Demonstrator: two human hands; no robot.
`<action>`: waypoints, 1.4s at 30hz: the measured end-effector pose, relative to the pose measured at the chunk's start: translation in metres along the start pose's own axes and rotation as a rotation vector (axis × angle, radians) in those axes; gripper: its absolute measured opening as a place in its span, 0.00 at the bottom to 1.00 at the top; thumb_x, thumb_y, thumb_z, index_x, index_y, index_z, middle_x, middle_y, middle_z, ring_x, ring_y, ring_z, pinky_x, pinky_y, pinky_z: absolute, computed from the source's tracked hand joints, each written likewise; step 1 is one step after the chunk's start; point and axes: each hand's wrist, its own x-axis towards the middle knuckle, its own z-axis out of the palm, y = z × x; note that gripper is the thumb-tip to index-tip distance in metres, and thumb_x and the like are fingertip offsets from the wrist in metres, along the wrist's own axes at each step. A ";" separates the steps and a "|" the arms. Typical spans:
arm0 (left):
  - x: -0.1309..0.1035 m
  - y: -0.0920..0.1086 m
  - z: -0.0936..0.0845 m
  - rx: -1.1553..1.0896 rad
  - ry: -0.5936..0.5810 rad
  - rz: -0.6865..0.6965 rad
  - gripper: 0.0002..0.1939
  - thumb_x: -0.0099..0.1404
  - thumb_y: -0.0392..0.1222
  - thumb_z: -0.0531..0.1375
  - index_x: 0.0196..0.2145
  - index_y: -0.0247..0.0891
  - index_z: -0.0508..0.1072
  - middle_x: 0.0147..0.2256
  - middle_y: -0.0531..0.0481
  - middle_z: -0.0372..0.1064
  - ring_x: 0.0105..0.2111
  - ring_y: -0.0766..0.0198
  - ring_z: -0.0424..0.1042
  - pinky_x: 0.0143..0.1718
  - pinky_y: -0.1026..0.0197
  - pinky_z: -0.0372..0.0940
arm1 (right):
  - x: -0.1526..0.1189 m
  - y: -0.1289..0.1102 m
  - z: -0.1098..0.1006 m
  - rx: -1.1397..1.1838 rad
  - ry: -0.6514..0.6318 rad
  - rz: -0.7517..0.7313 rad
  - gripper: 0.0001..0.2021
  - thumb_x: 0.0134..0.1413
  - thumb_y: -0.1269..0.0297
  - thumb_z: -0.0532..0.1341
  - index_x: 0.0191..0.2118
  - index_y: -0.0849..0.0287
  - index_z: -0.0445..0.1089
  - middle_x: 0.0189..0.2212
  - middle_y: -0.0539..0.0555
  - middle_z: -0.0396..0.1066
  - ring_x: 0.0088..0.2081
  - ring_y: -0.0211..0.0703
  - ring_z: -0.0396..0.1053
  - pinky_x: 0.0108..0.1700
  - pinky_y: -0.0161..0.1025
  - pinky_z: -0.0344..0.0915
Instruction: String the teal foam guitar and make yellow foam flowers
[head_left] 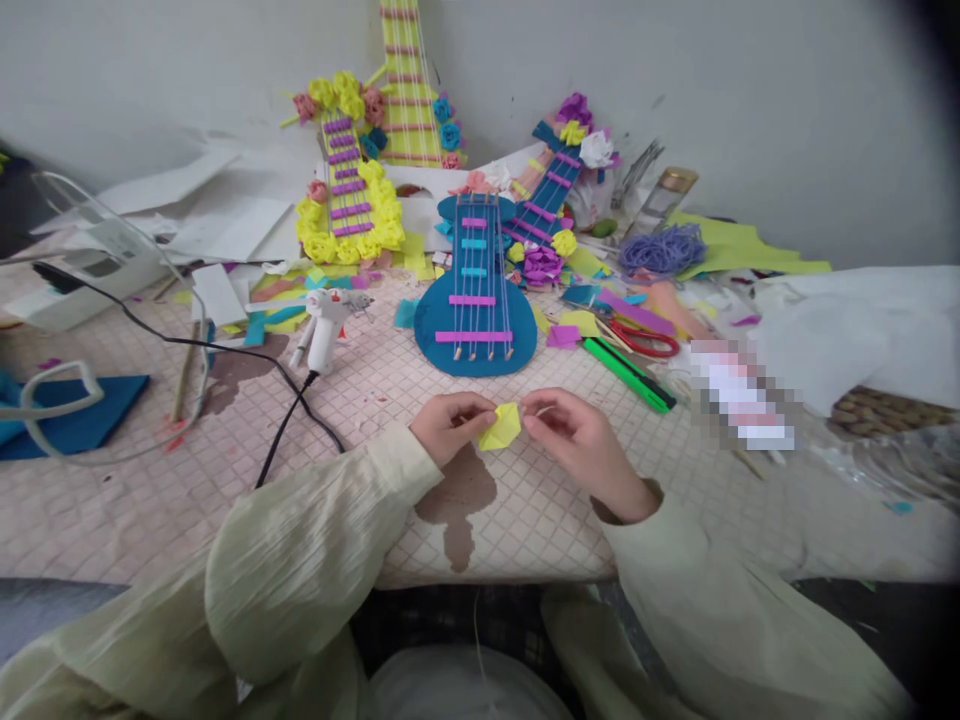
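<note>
A small, creased piece of yellow paper (500,428) is held up over the table's front part. My left hand (454,425) pinches its left side between thumb and fingers. At its right edge, my right hand (574,440) has its thumb and fingertips drawn together, with the other fingers curled. Just beyond my hands lies a blue paper guitar (427,330) with pink and light blue strips across it and thin strings running lengthwise.
A white glue gun (325,335) with a black cord stands left. Right lie a green box cutter (628,375), red-handled scissors (645,338) and purple string (661,250). Decorated guitars, one edged with yellow paper flowers (382,200), lean at the back among paper scraps.
</note>
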 end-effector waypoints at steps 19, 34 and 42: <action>-0.028 0.018 -0.007 0.695 0.008 0.422 0.09 0.59 0.37 0.53 0.35 0.35 0.71 0.33 0.46 0.69 0.35 0.60 0.66 0.38 0.56 0.63 | -0.011 0.014 -0.004 -0.817 -0.162 -0.663 0.11 0.56 0.72 0.51 0.34 0.58 0.71 0.30 0.54 0.68 0.35 0.42 0.60 0.39 0.42 0.59; -0.036 -0.011 -0.001 0.739 -0.004 0.466 0.09 0.56 0.37 0.55 0.34 0.35 0.72 0.32 0.46 0.64 0.32 0.62 0.63 0.34 0.56 0.64 | -0.019 0.020 0.004 -0.648 -0.106 -0.425 0.05 0.53 0.67 0.57 0.30 0.58 0.70 0.28 0.51 0.69 0.34 0.40 0.62 0.41 0.42 0.58; -0.032 -0.010 0.001 0.730 0.030 0.435 0.07 0.54 0.40 0.59 0.31 0.35 0.72 0.30 0.48 0.64 0.31 0.63 0.63 0.33 0.58 0.64 | -0.020 0.015 0.011 -0.546 -0.054 -0.261 0.02 0.48 0.70 0.59 0.29 0.58 0.68 0.28 0.51 0.68 0.34 0.41 0.63 0.40 0.41 0.58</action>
